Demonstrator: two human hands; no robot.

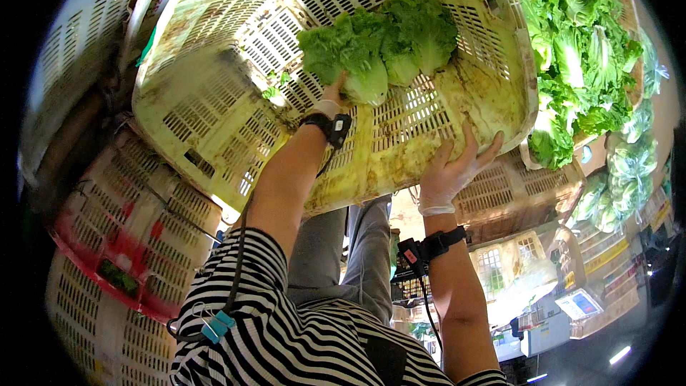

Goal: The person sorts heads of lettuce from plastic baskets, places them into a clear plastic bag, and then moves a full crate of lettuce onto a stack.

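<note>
A large yellowish, dirt-stained plastic crate (pixel 214 111) tilts open in front of me. Inside it, several heads of green leafy lettuce (pixel 368 86) lie side by side in a row. My left hand (pixel 333 94) reaches in and grips the leftmost head at its near left side; one digit shows against the leaves and the other fingers are hidden. Over the crate's near right rim lies my right hand (pixel 450 175), in a thin clear glove, its fingers spread against the inner wall and holding nothing. Both wrists carry black straps with small devices.
More leafy lettuce (pixel 572 64) is piled in a container at the right, with bagged green vegetables (pixel 629 157) beyond it. Stacked crates stand at the left, one with a red rim (pixel 107 271). A brownish crate (pixel 500 189) sits below my right hand. Cables hang along both arms.
</note>
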